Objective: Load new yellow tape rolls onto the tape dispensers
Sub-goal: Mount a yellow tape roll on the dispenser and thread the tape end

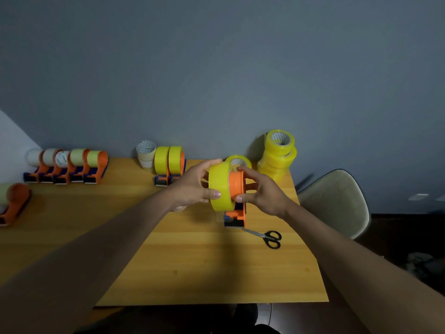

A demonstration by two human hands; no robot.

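Two bare forearms reach in from the near edge over the wooden table (pixel 192 261), meeting above its middle. Left hand (pixel 192 186) grips a wide yellow tape roll (pixel 219 189), thumb curled over the near rim and fingers round the far rim. The roll stands on edge, its axis running left to right, and it sits at the left end of the orange hub of an orange-and-blue handheld tape dispenser (pixel 237 208). Right hand (pixel 260 191) is curled round that hub from the right, thumb at its near side, fingers over the top. The dispenser's long body points down and toward the camera, its blue cutter end just above the table.

Black-handled scissors (pixel 267 238) lie flat just near and right of the dispenser, blades pointing left. Behind the hands lies a single yellow roll (pixel 238 160), and at the far right corner stands a stack of yellow rolls (pixel 278 155). Two dispensers loaded with yellow rolls (pixel 169 165) stand at the far middle, beside a stack of pale rolls (pixel 146 153). A row of orange dispensers with pale rolls (pixel 67 167) lines the far left, and one more orange dispenser (pixel 14 203) lies at the left edge. A pale chair (pixel 337 201) stands right of the table.
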